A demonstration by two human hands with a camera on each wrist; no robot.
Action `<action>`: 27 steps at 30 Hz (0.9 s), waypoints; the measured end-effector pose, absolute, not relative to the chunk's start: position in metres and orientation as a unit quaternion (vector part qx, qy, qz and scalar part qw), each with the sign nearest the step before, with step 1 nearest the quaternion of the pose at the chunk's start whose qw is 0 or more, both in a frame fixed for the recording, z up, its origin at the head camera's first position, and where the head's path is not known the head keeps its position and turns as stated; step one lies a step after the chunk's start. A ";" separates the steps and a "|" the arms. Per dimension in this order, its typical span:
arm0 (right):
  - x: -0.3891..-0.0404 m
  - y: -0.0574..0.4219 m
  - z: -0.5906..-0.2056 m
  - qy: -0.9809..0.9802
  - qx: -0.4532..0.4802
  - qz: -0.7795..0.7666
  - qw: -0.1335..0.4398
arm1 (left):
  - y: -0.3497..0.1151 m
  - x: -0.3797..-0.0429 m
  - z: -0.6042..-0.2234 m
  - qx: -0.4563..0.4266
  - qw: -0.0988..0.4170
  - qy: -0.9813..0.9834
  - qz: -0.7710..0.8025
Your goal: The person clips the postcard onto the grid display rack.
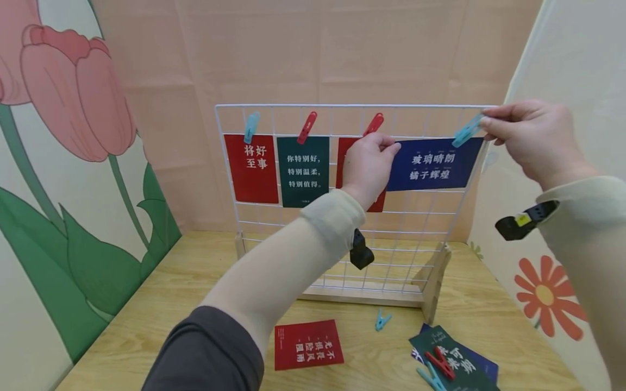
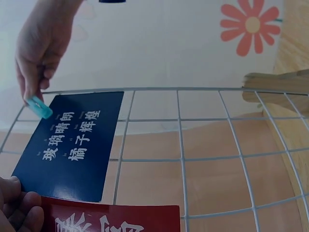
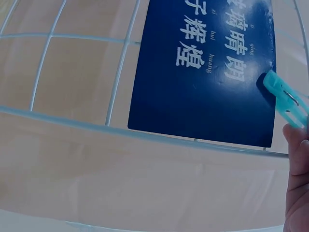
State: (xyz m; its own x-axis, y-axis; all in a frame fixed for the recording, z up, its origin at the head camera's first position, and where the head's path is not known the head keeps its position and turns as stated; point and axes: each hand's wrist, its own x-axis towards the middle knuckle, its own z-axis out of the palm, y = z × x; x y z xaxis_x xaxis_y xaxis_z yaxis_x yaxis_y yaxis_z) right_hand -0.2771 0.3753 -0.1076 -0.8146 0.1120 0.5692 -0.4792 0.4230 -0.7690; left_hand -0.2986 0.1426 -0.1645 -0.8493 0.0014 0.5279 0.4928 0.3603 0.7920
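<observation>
A dark blue card point(image 1: 430, 182) with white lettering lies against the upper right of a white wire grid point(image 1: 313, 105). My left hand point(image 1: 367, 171) pinches the card's left edge near its top corner. At the opposite upper corner, my right hand point(image 1: 538, 138) pinches a light blue clothespin point(image 1: 468, 130) whose tip meets the card in the left wrist view. A red card point(image 1: 251, 187) hangs by another light blue clothespin point(image 1: 251, 127). Beside it, a dark green card point(image 1: 303, 190) hangs from a red clothespin point(image 1: 307, 128). My left hand partly hides a second red card point(image 1: 379, 204) under a red clothespin point(image 1: 374, 124).
Wooden feet point(image 1: 435, 288) hold the grid upright on the wood-grain table point(image 1: 161, 326). In front lie a red card point(image 1: 288, 347), a light blue clothespin point(image 1: 382, 320) and overlapping green and blue cards point(image 1: 479, 380) with a red clothespin point(image 1: 441, 364) on them. Painted walls flank the table.
</observation>
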 end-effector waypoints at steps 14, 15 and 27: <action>-0.274 0.373 -0.109 -0.818 0.119 0.490 0.277 | 0.140 -0.297 -0.167 -0.174 0.223 -0.779 -0.560; -0.274 0.373 -0.109 -0.818 0.118 0.491 0.274 | 0.139 -0.297 -0.168 -0.176 0.221 -0.778 -0.562; -0.268 0.374 -0.113 -0.827 0.081 0.490 0.264 | 0.116 -0.286 -0.194 -0.223 0.200 -0.743 -0.599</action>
State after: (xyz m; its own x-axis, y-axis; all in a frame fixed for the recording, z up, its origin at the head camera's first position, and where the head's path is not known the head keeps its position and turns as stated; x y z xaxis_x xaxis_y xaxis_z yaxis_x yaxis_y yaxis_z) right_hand -0.2679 0.3738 -0.1131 -0.8476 0.1240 0.5160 -0.3928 0.5072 -0.7671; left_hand -0.2865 0.1164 -0.1944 -0.8202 0.0921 0.5647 0.5713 0.1839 0.7999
